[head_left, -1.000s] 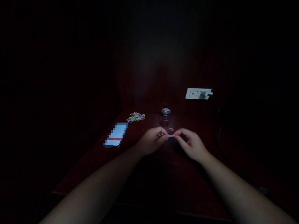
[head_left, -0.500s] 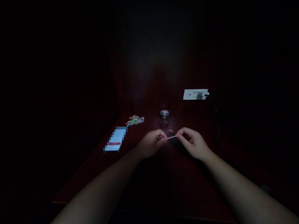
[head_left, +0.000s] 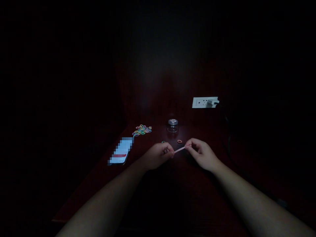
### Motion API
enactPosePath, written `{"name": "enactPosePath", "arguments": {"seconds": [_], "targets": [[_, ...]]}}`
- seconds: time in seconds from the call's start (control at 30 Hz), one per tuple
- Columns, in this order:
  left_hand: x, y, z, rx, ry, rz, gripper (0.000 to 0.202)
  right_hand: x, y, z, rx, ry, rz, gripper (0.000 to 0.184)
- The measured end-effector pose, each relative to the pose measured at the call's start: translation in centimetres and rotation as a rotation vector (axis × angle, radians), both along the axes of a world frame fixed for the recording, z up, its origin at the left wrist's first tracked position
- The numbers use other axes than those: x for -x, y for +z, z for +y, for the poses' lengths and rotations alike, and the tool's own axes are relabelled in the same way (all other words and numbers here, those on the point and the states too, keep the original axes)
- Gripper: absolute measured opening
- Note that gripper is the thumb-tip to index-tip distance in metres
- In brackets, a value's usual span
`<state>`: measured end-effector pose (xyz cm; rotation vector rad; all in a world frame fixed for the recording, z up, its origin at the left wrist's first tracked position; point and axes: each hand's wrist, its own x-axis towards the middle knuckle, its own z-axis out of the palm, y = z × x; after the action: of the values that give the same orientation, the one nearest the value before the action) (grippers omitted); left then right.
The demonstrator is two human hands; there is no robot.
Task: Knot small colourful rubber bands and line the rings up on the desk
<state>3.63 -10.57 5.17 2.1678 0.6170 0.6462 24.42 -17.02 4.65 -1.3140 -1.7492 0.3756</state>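
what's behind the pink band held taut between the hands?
Just behind the pink band, an orange loop lies on the table; farther back stands a small jar. The band's ends are hidden inside the left hand and right hand.

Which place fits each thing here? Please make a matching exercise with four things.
1 pink band
2 small jar
3 heap of coloured bands
4 white socket

A on the wall, plug in it
B stretched between left hand and right hand
C on the table, left of the jar
D on the table, right of the heap

Pairs: 1-B, 2-D, 3-C, 4-A
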Motion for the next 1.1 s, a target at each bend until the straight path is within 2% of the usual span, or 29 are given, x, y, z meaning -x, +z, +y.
{"name": "enactPosePath", "arguments": {"seconds": [0.13,0.27,0.37,0.43,0.57,0.7,0.97,1.1], "targets": [[-0.1,-0.7,-0.1,0.019,-0.07,0.114,0.021,1.5,-0.5,-0.5,0.144,0.178,-0.053,0.013],[0.1,-1.4,0.3,-0.053,-0.121,0.234,0.022,1.5,-1.3,-0.3,0.236,0.244,-0.141,0.011],[0.5,-1.6,1.0,-0.277,-0.024,0.243,0.03,0.9,-1.8,0.1,0.27,0.244,-0.142,0.01],[0.7,-1.8,1.5,-0.374,0.073,0.306,0.045,0.8,-2.1,0.3,0.293,0.242,-0.133,0.01],[0.8,-2.2,2.2,-0.312,0.199,0.562,0.074,0.9,-2.4,0.5,0.321,0.238,-0.149,0.009],[0.6,-2.5,2.9,-0.268,0.252,0.665,0.078,1.0,-2.4,0.5,0.315,0.228,-0.156,0.009],[0.8,-2.7,3.8,-0.245,0.346,0.574,0.074,0.8,-2.5,0.8,0.296,0.204,-0.083,0.01],[0.7,-1.9,3.1,-0.334,0.346,0.241,0.052,0.7,-2.3,1.0,0.234,0.164,-0.011,0.009]]}}
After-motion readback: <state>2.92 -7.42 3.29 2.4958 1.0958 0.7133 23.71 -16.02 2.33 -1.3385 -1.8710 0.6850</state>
